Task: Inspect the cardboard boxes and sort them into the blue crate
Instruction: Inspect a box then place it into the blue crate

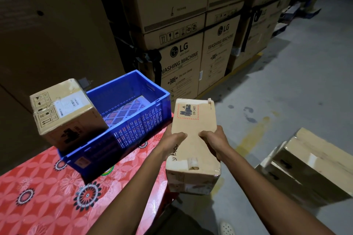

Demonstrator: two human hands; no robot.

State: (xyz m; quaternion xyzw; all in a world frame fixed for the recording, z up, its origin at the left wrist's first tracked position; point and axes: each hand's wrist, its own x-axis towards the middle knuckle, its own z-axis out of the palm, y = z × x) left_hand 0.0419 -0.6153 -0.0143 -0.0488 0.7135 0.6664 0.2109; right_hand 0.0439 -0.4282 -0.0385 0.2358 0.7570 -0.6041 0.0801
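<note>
Cardboard box (pixel 192 147), "UN 3481" label, in grip of left hand (pixel 172 140) and right hand (pixel 213 142).

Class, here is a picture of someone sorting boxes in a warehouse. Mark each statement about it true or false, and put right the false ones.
1. The left hand and right hand both grip one cardboard box. True.
2. The blue crate stands on the floor. False: it stands on a table covered with a red flowered cloth.
3. The gripped box bears a label reading UN 3481. True.
4. The gripped box lies inside the crate. False: it is held in the air to the crate's right.
5. A second box sits at the crate's left end. True.
</note>
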